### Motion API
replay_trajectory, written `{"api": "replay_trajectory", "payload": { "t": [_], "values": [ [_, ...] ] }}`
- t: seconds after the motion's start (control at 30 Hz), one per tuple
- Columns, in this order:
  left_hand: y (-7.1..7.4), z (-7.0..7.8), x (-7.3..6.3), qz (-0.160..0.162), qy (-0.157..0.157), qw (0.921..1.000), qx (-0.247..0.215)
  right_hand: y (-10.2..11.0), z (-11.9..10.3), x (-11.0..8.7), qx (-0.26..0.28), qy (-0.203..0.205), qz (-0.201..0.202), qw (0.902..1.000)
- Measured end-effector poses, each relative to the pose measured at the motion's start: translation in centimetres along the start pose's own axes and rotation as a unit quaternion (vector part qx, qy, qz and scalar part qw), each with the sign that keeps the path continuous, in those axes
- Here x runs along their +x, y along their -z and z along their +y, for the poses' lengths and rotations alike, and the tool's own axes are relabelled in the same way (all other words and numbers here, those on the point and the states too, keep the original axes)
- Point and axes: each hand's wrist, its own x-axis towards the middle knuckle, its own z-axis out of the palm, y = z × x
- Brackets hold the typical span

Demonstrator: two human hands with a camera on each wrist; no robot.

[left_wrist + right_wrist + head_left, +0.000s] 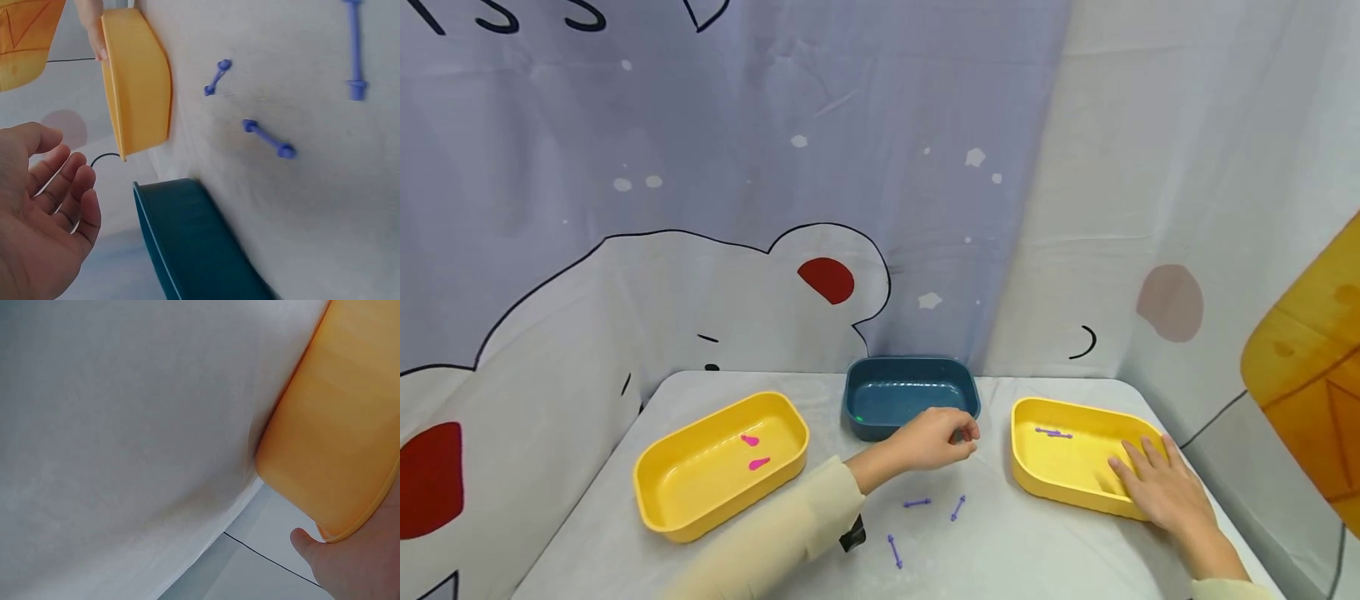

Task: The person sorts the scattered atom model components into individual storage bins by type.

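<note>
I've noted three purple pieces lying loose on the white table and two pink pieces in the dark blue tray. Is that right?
Not quite: the two pink pieces lie in the yellow tray at the left, not in the dark blue tray, as the head view shows. The three purple pieces do lie loose on the white table.

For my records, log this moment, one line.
left hand: empty | right hand: touching right yellow tray | purple sticks: three on table

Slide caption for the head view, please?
Left hand near teal rounded plastic tray; right hand touching yellow rounded plastic tray.
</note>
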Motion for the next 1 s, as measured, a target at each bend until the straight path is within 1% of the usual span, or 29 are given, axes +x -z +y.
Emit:
{"api": "replay_trajectory", "payload": {
  "t": [0.13, 0.27, 0.37, 0.47, 0.67, 0.8, 1.0],
  "values": [
    [0.0, -0.3, -1.3, -0.009, 0.001, 0.9999, 0.006, -0.1, 0.1, 0.0, -0.002, 0.004, 0.003, 1.0000],
    [-0.1, -1.1, -2.8, -0.006, -0.002, 0.9998, 0.018, -0.2, 0.2, 0.1, -0.001, 0.009, 0.006, 0.9999],
    [-0.1, -1.9, -3.9, -0.003, 0.003, 0.9998, 0.021, -0.2, 0.2, 0.1, -0.001, 0.008, 0.005, 1.0000],
    [0.0, -2.6, -4.8, -0.006, 0.015, 0.9997, 0.021, -0.1, 0.2, 0.1, -0.002, 0.006, 0.000, 1.0000],
    [0.0, -3.5, -6.4, -0.032, 0.050, 0.9982, 0.008, 0.0, 0.2, 0.1, -0.004, 0.010, 0.002, 0.9999],
    [-0.4, -4.0, -7.3, -0.050, 0.054, 0.9973, 0.008, -0.1, 0.3, 0.1, -0.004, 0.008, 0.001, 1.0000],
    [-1.4, -4.8, -8.5, -0.063, 0.068, 0.9956, 0.013, -0.2, 0.3, 0.2, -0.006, 0.006, 0.001, 1.0000]
  ]
}}
